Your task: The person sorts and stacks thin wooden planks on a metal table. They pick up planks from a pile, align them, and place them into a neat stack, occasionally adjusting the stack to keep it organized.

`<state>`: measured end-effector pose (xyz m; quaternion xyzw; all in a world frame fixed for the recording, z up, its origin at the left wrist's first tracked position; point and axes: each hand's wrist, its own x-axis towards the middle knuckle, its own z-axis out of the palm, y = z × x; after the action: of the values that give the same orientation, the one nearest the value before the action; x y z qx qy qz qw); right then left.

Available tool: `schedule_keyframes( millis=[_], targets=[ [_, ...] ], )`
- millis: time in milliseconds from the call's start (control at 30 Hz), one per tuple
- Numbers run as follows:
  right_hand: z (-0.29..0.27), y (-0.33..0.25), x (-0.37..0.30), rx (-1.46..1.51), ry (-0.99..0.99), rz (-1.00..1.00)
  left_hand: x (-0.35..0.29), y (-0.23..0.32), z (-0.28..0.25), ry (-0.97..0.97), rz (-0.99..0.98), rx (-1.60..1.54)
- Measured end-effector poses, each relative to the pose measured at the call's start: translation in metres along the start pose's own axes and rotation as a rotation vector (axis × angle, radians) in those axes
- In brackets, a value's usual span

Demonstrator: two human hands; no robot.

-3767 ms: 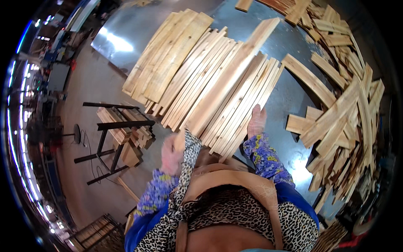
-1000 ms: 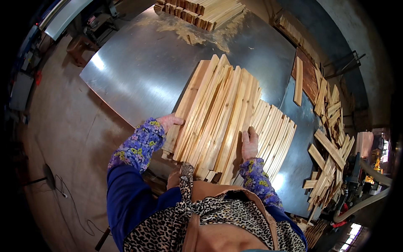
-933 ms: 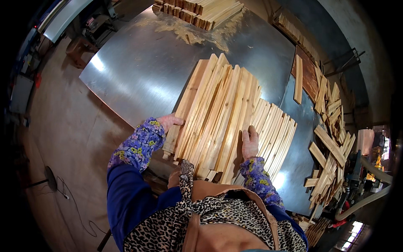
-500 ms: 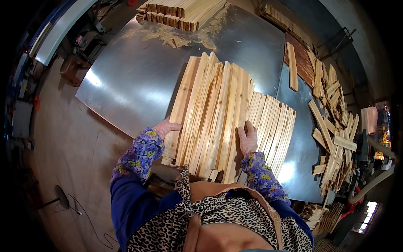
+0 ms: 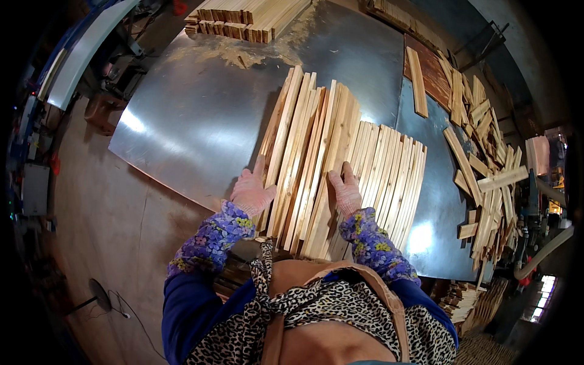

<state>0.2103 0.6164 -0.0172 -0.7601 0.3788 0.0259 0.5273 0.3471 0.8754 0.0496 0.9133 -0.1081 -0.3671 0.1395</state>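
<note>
A batch of long wooden slats [image 5: 307, 146] lies side by side on a metal-topped table [image 5: 188, 115], several tipped on edge, their ends uneven. My left hand [image 5: 252, 190], in a pinkish glove, presses the left side of the batch, with its fingers stretched out along the outer slat. Against the right side lies my right hand [image 5: 345, 190], gloved alike, its fingers extended and apart. Directly right of that hand, a row of shorter slats [image 5: 392, 170] lies close together. The undersides of the slats are hidden.
A neat stack of slats [image 5: 249, 18] stands at the far edge, with sawdust [image 5: 237, 55] before it. A jumbled heap of wood pieces [image 5: 486, 176] covers the right side. One single board [image 5: 417, 82] lies near the heap. A brown stool [image 5: 102, 114] stands left of the table.
My left hand has moved right and turned its fingers forward. The batch between my hands has become narrower, with its leftmost slats tipped up. My right hand has shifted slightly left.
</note>
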Motion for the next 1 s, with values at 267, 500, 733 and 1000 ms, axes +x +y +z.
schedule_keyframes(
  millis=[267,500,733,1000],
  targets=[
    [-0.009,-0.002,0.019,0.340,-0.081,0.230,0.091,-0.065,0.050,-0.123,0.080,-0.810],
    [0.030,-0.027,0.011,0.473,-0.239,0.142,0.097,-0.075,0.061,-0.227,0.255,-1.152],
    [0.032,-0.040,0.006,0.440,-0.230,0.112,0.106,-0.076,0.052,-0.284,0.313,-1.212],
    [0.044,-0.057,-0.010,0.421,-0.216,0.074,0.079,-0.079,0.016,-0.300,0.269,-1.105]
  ],
)
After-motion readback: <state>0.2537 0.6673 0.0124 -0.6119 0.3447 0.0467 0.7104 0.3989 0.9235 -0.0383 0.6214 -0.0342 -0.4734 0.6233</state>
